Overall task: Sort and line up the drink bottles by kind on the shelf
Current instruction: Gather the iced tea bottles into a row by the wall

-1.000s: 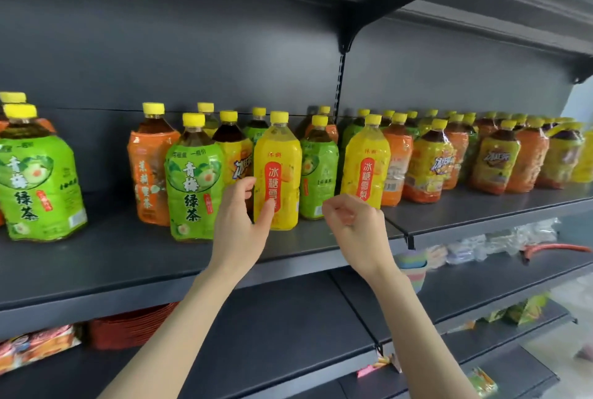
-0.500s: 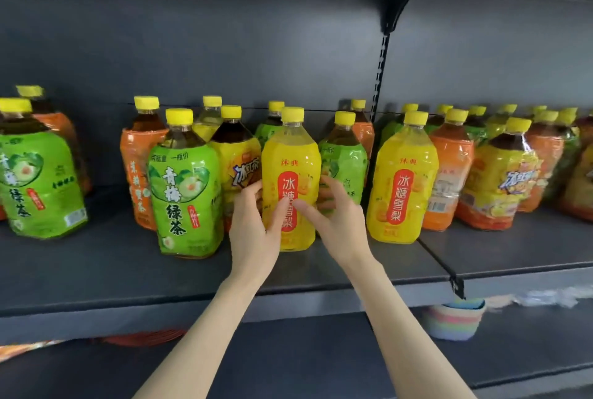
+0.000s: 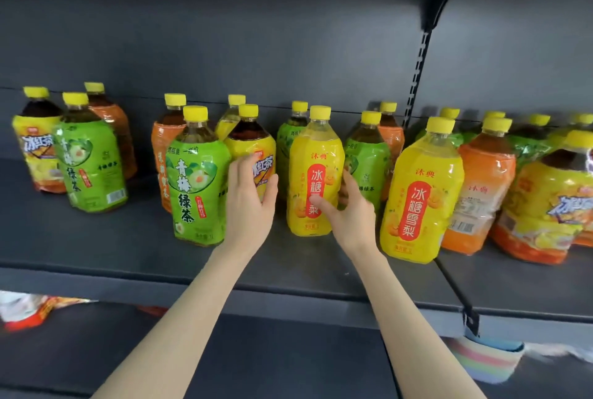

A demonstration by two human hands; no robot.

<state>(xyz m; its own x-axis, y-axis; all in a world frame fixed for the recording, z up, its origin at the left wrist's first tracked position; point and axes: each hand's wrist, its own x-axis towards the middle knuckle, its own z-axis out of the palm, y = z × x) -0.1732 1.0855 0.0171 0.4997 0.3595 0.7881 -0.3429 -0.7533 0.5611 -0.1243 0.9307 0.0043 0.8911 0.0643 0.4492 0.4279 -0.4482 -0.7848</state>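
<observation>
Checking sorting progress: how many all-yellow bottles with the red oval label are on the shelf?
2. The right hand grips one yellow bottle at centre; the other yellow bottle stands just right of it. More may be hidden further back.

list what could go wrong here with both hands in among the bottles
1. The left hand grips the iced tea bottle tight against the front green tea bottle; pulling it out may topple that one.
2. The right hand holds the pear drink bottle beside a second pear bottle near the shelf edge; a bump could tip it off.
</observation>
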